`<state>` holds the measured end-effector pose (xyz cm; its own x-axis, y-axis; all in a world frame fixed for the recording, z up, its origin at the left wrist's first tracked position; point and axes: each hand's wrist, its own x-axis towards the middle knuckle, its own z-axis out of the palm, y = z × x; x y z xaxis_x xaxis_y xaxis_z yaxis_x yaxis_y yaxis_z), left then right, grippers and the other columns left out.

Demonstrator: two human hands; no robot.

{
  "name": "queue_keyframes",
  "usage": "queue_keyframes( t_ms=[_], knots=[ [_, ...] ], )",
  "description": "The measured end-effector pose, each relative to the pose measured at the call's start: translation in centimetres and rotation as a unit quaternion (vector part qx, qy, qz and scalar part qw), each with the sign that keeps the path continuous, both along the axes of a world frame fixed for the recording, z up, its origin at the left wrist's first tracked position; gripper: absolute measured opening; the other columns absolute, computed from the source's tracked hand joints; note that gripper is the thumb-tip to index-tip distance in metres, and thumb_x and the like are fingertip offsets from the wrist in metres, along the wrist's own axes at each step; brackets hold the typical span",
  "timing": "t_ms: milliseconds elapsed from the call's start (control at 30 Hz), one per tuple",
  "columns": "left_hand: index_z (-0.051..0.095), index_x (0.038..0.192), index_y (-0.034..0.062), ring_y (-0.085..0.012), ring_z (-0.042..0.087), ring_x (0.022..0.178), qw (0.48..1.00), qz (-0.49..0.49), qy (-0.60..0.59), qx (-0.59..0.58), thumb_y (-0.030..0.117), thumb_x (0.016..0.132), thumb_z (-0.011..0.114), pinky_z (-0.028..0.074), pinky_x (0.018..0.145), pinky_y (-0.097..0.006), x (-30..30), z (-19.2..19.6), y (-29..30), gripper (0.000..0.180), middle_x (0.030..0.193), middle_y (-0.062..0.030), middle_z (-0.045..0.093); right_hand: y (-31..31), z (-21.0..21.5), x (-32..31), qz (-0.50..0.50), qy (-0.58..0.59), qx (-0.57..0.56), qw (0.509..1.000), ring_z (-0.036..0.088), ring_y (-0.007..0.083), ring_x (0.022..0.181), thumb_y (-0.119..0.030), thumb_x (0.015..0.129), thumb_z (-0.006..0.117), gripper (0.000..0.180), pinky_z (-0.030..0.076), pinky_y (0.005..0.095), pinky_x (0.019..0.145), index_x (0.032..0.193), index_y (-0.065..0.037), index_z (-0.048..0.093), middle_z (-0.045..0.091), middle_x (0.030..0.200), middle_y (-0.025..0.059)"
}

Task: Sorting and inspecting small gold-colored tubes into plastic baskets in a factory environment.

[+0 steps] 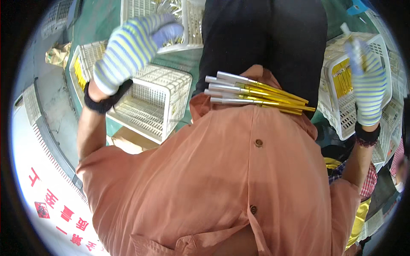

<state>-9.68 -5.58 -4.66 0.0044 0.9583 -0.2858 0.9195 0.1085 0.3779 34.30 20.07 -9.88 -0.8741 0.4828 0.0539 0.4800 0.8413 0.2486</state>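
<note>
Several slim gold rods with whitish ends (256, 94) lie in a loose bundle across my lap, against the orange shirt. My left hand (128, 51), in a blue, yellow and white striped glove, is raised above the white baskets on the left. Its fingers are stretched out, the thumb apart, and nothing shows in it. On the right, my right hand (368, 83) wears a matching glove and is beside a white basket. Blurred fingers close around a slim rod with a whitish tip (345, 29); its gold part shows only partly.
A white basket (171, 100) lies at left, with yellow rods (80, 73) beyond it. Whitish pieces fill another basket (194, 23) at the top. The right basket (335, 115) holds yellow rods (342, 79). A person in checked clothing (369, 181) is at the lower right.
</note>
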Motion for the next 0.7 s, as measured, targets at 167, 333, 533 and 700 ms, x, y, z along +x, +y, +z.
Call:
queue_keyframes(
  t_ms=[167,333,533,700],
  knots=[
    [0.073,0.111,0.0113,-0.0325,0.068,0.096,0.958,-0.207,0.009,0.198,0.028,0.084,0.077,0.054,0.082,-0.046,6.3,-2.8,1.9,0.033,0.104,-0.0099,0.071,-7.3,3.2,-9.2,-0.243,0.314,-0.535,0.746,0.062,0.0052,0.074,-0.030,0.105,0.067,0.033,0.050,0.0222,0.070,0.127,-0.006,0.072,0.073,0.093,-0.0006],
    [0.070,0.094,0.0109,-0.0284,0.065,0.088,0.954,-0.280,0.017,0.108,0.024,0.088,0.068,0.051,0.076,-0.042,12.4,-8.1,1.8,0.015,0.093,-0.0076,0.062,-9.9,-1.1,-7.8,-0.081,0.229,-0.486,0.840,0.075,0.0277,0.083,-0.027,0.100,0.072,0.027,0.058,0.0356,0.074,0.116,-0.007,0.074,0.077,0.097,0.0128],
    [0.071,0.097,0.0103,-0.0270,0.066,0.087,0.959,-0.190,0.038,0.205,0.026,0.093,0.066,0.051,0.076,-0.042,10.8,-6.5,2.8,0.017,0.098,-0.0081,0.063,-13.4,-1.9,-10.2,-0.027,0.202,-0.506,0.838,0.072,0.0411,0.090,-0.020,0.099,0.069,0.025,0.057,0.0450,0.076,0.117,-0.003,0.072,0.075,0.099,0.0206],
    [0.066,0.101,0.0128,-0.0284,0.067,0.074,0.953,-0.246,0.056,0.167,0.037,0.095,0.067,0.051,0.061,-0.040,10.5,-6.6,2.0,0.025,0.081,-0.0051,0.064,-13.0,-2.4,-9.5,-0.047,0.163,-0.607,0.776,0.071,0.0353,0.074,-0.017,0.096,0.067,0.022,0.054,0.0402,0.064,0.114,-0.006,0.072,0.072,0.083,0.0162]
  ],
)
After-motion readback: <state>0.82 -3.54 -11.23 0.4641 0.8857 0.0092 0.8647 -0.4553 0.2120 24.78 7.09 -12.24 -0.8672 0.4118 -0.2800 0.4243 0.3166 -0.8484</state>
